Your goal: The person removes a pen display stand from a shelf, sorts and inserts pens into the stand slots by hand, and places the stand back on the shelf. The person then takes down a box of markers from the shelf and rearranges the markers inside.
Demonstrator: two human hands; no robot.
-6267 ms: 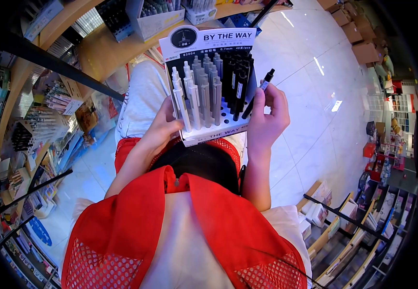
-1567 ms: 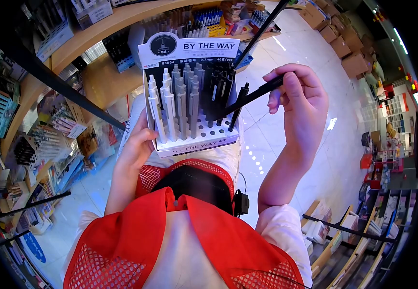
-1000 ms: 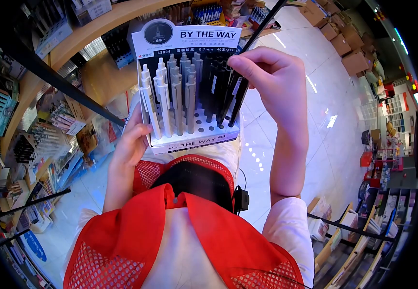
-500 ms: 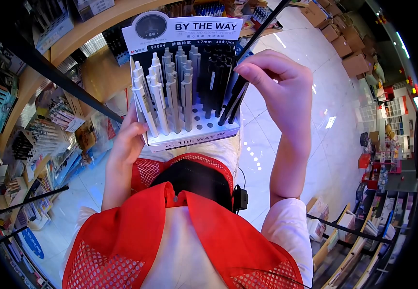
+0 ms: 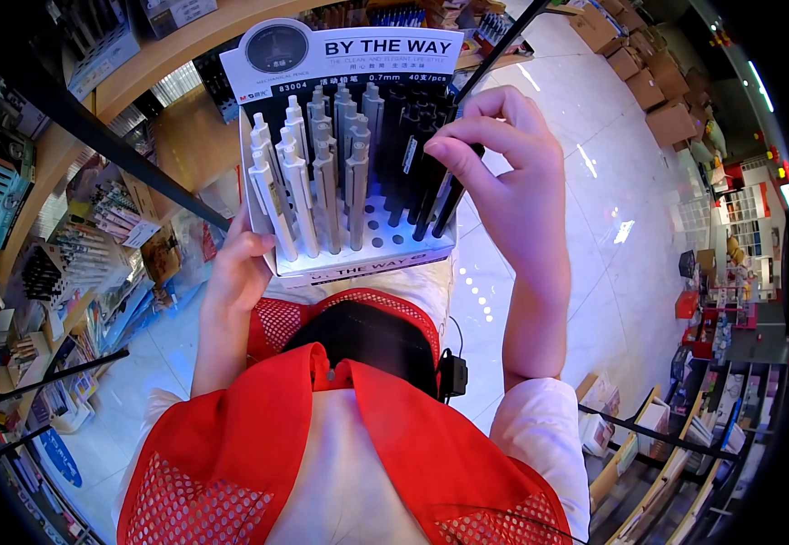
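- Compared with a moment ago, when the right hand (image 5: 512, 173) held a black pencil out at a slant, that hand is now over the right edge of the display box (image 5: 322, 270), above the black pencils (image 5: 403, 173).
- Two black pencils now stand side by side at the front, just below the right hand, their lower ends at the holed base, so the black group looks fuller on that side.
- The right thumb and forefinger are drawn close together at the pencil tops; whether they pinch one I cannot tell.
- The left hand (image 5: 244, 263) holds the box's near left corner, thumb at the front edge, other fingers mostly hidden behind the side.
- Between the hands, white pencils (image 5: 299, 191) stand nearest the left one, then grey pencils (image 5: 356, 182), then the black.
- Uncovered holes (image 5: 377, 242) show between the grey and black groups, left of the right hand.
- The crowded tops and the right hand itself block the view of the rear black pencils.
- Beyond the left hand runs a black pole (image 5: 131, 150) before a wooden shelf (image 5: 172, 47); well apart, beyond the right hand, are cardboard boxes (image 5: 671, 118).
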